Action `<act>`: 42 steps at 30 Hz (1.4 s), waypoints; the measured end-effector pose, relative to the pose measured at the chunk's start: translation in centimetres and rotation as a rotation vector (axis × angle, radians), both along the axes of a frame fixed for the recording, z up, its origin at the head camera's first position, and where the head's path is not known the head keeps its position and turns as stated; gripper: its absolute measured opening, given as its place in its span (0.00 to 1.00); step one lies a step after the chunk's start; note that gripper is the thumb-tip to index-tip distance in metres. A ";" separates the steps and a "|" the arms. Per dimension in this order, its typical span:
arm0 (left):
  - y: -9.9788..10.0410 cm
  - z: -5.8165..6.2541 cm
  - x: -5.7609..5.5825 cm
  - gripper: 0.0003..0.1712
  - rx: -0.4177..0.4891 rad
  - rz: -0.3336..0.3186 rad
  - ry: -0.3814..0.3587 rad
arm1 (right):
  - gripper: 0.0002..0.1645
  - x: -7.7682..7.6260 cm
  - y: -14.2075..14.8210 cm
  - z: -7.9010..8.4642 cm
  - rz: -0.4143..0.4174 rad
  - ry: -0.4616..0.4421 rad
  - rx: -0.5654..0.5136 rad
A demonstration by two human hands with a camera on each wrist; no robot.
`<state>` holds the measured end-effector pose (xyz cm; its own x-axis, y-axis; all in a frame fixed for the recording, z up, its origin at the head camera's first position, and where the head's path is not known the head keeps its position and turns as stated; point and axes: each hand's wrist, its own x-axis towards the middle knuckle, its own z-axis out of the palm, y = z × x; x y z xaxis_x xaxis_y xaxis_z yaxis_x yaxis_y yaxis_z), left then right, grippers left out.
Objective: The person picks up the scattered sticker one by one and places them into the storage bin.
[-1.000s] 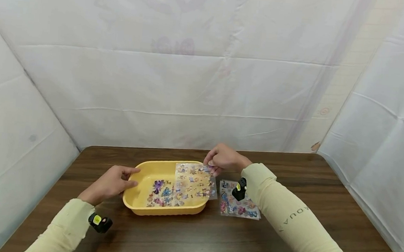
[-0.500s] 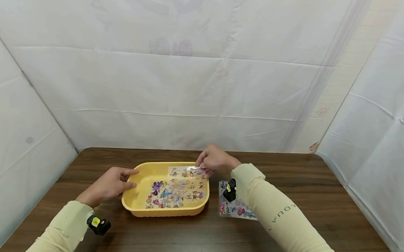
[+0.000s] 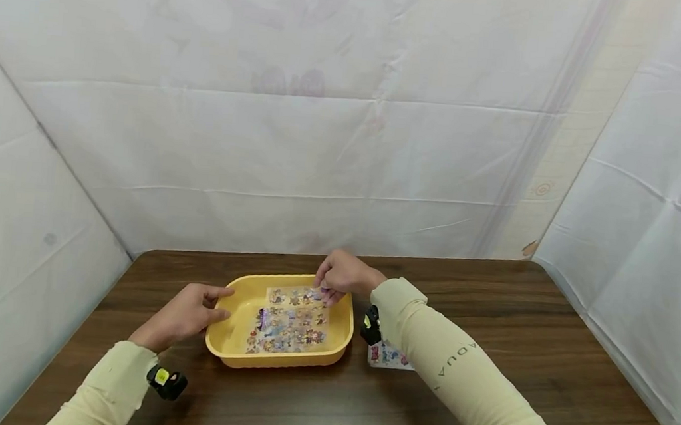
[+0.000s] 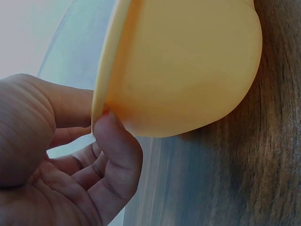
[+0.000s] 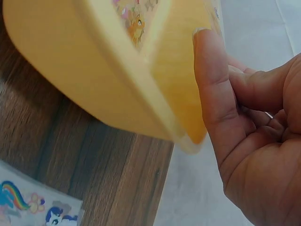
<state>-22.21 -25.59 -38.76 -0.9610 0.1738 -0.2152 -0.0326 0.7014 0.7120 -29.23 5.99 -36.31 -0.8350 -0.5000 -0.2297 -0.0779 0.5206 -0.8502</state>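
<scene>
A yellow plastic tray (image 3: 281, 361) stands on the table. My left hand (image 3: 185, 314) pinches its left rim between thumb and fingers, as the left wrist view shows on the tray's wall (image 4: 188, 61). My right hand (image 3: 345, 277) is over the tray's far right part and pinches the upper right corner of a clear sticker sheet (image 3: 297, 334) covered in small cartoon figures. That sheet lies inside the tray, over another sheet with purple and blue figures. In the right wrist view the fingers hide the pinched corner.
Right of the tray, partly under my right forearm, lie more sticker sheets (image 3: 386, 357) with cartoon ponies. The dark wooden table (image 3: 466, 289) ends at a hanging white sheet (image 3: 262, 139) behind; similar white sheets hang at both sides.
My right hand has moved left, carrying the sticker sheet from the tray's right rim to inside the tray. The left hand keeps its grip on the rim.
</scene>
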 end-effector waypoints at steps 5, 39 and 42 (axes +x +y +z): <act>0.0 0.1 0.0 0.32 -0.001 0.008 -0.008 | 0.16 0.0 -0.9 -0.1 0.022 -0.002 -0.004; -0.1 -0.2 -0.3 0.31 -0.034 0.002 0.018 | 0.21 0.9 -3.6 -1.4 0.033 -0.012 0.059; -0.1 -0.2 -0.3 0.31 -0.032 -0.006 0.025 | 0.22 0.9 -3.6 -1.5 0.041 -0.024 0.055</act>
